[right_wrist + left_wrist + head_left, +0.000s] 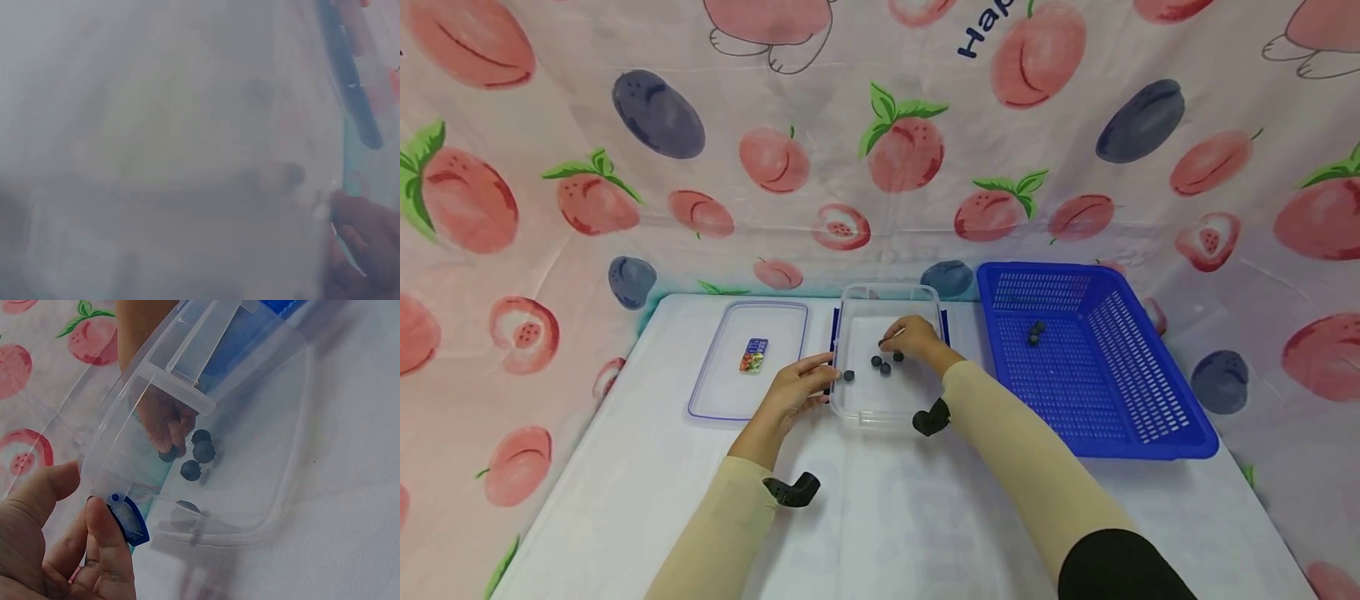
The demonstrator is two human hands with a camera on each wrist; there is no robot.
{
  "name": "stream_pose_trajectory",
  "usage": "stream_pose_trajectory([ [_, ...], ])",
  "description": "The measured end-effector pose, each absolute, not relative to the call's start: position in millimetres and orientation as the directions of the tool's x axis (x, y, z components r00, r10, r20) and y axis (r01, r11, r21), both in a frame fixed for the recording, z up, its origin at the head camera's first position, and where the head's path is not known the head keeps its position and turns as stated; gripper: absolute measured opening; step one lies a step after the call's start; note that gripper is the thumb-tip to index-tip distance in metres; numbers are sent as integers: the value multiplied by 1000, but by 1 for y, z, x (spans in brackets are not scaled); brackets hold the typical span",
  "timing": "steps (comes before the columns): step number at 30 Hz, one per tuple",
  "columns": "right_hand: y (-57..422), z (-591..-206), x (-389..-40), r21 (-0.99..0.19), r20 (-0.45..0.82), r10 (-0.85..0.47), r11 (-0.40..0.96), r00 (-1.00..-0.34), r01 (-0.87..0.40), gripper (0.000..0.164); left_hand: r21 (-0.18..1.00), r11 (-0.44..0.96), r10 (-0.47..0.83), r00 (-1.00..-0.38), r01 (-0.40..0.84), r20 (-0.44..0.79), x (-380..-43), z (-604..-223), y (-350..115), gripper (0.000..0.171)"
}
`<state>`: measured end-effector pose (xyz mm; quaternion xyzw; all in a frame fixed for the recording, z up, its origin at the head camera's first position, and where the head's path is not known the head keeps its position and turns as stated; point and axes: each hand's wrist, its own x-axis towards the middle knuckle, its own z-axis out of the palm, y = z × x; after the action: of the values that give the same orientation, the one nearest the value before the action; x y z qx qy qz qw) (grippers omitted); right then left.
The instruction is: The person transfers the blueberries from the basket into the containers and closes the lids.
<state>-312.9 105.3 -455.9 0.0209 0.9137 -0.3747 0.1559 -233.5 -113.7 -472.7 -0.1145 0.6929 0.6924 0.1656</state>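
Note:
A clear plastic container (872,417) with blue side clips stands on the table. My left hand (797,387) grips its left side, thumb and fingers around the edge by the blue clip (129,520). My right hand (916,338) reaches inside the container and pinches a blueberry (167,454) between the fingertips. Several more blueberries lie on the container floor: a cluster (885,368) below the right hand, and a single blueberry (849,376) near the left wall. Through the container wall, the right wrist view is mostly blurred.
To the right stands a blue perforated basket (1097,375) with a few blueberries (1033,339) in it. A clear lid (715,392) with a blue rim and a colourful label (754,356) lies on the left. Behind the white table (865,517) hangs a fruit-print cloth (835,108).

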Motion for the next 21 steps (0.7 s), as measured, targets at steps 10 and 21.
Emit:
stream_pose_trajectory([
  [10, 103, -462, -307, -685, -285, -41, 707, -958, 174, 20, 922, 13, 59, -920, -388, -388, -232, -473, -113, 47],
  [21, 104, -467, -307, -690, -263, -30, 704, -964, 166, 20, 922, 21, 56, -920, -387, -388, -233, -473, -113, 46],
])
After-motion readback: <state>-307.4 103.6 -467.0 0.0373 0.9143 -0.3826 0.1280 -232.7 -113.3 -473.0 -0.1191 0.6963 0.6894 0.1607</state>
